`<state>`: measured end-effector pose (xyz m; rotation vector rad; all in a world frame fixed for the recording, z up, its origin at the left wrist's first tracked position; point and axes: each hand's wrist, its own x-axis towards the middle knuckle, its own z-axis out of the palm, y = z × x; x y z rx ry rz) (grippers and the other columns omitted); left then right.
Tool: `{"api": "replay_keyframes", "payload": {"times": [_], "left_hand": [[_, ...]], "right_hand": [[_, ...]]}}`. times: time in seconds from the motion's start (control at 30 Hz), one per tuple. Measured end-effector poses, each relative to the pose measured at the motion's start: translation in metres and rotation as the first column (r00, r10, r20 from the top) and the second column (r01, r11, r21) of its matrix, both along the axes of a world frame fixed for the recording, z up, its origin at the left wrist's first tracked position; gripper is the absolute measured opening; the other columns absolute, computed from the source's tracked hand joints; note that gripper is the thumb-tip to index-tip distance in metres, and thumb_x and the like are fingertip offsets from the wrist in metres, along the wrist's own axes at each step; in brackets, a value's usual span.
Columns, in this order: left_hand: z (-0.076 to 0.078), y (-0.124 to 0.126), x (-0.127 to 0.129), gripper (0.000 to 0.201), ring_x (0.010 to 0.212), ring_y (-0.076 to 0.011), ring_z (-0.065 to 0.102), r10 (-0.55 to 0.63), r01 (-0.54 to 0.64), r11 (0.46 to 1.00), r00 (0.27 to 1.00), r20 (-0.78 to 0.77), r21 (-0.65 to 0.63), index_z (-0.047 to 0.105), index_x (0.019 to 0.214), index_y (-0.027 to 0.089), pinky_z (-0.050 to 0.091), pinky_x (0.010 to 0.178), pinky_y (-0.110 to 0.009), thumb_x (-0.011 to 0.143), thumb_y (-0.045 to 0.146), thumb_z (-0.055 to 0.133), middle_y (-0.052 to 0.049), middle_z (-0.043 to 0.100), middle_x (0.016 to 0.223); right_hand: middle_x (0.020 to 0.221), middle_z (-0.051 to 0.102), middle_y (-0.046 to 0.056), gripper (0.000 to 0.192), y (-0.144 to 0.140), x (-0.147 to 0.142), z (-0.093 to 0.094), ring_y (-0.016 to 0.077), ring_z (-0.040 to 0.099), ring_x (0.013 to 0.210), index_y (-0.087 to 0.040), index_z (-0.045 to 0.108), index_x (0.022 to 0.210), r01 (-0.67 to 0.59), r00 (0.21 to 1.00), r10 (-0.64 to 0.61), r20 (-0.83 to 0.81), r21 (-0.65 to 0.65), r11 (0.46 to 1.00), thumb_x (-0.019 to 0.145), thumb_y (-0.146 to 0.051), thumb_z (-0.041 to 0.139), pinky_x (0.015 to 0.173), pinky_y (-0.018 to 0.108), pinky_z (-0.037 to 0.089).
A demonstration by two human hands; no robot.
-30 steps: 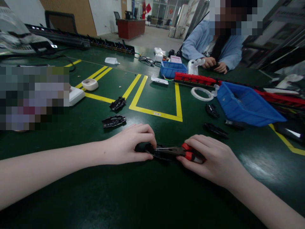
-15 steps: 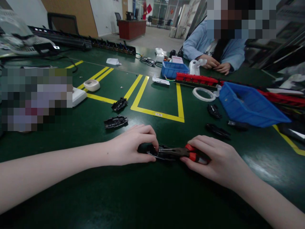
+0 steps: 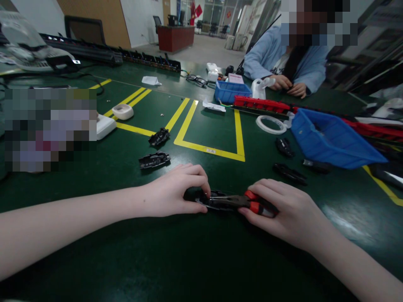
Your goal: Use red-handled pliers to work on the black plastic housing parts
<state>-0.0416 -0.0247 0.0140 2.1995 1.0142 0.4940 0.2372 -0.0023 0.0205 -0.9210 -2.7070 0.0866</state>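
Observation:
My left hand (image 3: pixel 185 191) pinches a black plastic part (image 3: pixel 220 205) low over the green table, its thumb in front and fingers behind. Long-nose pliers (image 3: pixel 234 201) with red and black handles lie in the grip of my right hand (image 3: pixel 280 209). Their jaws point left over the black part, reaching the left fingertips. Whether the jaws clamp anything is too dark to make out. Beyond my left hand, two similar black plastic parts (image 3: pixel 155 160) rest on the table. Several dark parts (image 3: pixel 289 173) lie past my right hand.
A blue bin (image 3: pixel 336 142) stands at the right, with a tape roll (image 3: pixel 271 124) beside it. A smaller blue bin (image 3: pixel 233 91) and a long red strip (image 3: pixel 262 103) are farther back. Yellow tape (image 3: pixel 209 150) marks the table. Across it sits a person in a blue sleeve (image 3: pixel 258 54).
The view has shifted very slightly, so the table's contents appear a little farther right. Both hands keep their hold on the black part and the pliers, with almost no movement.

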Motion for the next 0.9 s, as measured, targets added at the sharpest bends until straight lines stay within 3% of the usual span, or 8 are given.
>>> {"api": "replay_keyframes", "payload": {"times": [0.23, 0.4, 0.9], "left_hand": [[-0.0013, 0.0009, 0.0009, 0.039, 0.101, -0.0210, 0.057, 0.041, -0.041, 0.999, 0.998, 0.050, -0.010, 0.058, 0.112, 0.019, 0.044, 0.087, -0.035, 0.078, 0.024, 0.077, -0.003, 0.062, 0.108], [-0.0022, 0.0017, -0.0004, 0.031, 0.103, -0.0213, 0.056, -0.012, 0.011, 1.000, 0.998, 0.055, 0.021, 0.062, 0.111, 0.021, 0.043, 0.089, -0.036, 0.083, 0.025, 0.073, -0.003, 0.061, 0.108], [-0.0040, 0.0022, -0.0012, 0.030, 0.104, -0.0222, 0.056, -0.021, 0.020, 0.999, 0.999, 0.032, 0.029, 0.062, 0.111, 0.022, 0.043, 0.089, -0.036, 0.084, 0.026, 0.072, -0.003, 0.061, 0.109]], "right_hand": [[0.077, 0.064, 0.005, 0.021, -0.0015, -0.0023, -0.0006, 0.0165, 0.060, 0.063, -0.019, 0.061, 0.084, -0.002, 1.000, 0.002, -0.003, 0.011, 1.000, 0.087, -0.039, 0.058, 0.055, 0.029, 0.046], [0.075, 0.064, 0.005, 0.020, -0.0031, -0.0060, -0.0009, 0.0169, 0.060, 0.062, -0.019, 0.061, 0.083, 0.000, 1.000, 0.000, 0.000, 0.029, 1.000, 0.087, -0.039, 0.058, 0.055, 0.029, 0.045], [0.077, 0.062, 0.007, 0.018, -0.0077, -0.0042, -0.0033, 0.0173, 0.058, 0.064, -0.017, 0.058, 0.084, -0.033, 0.998, 0.028, 0.062, 0.068, 0.997, 0.090, -0.034, 0.055, 0.056, 0.030, 0.045]]}}
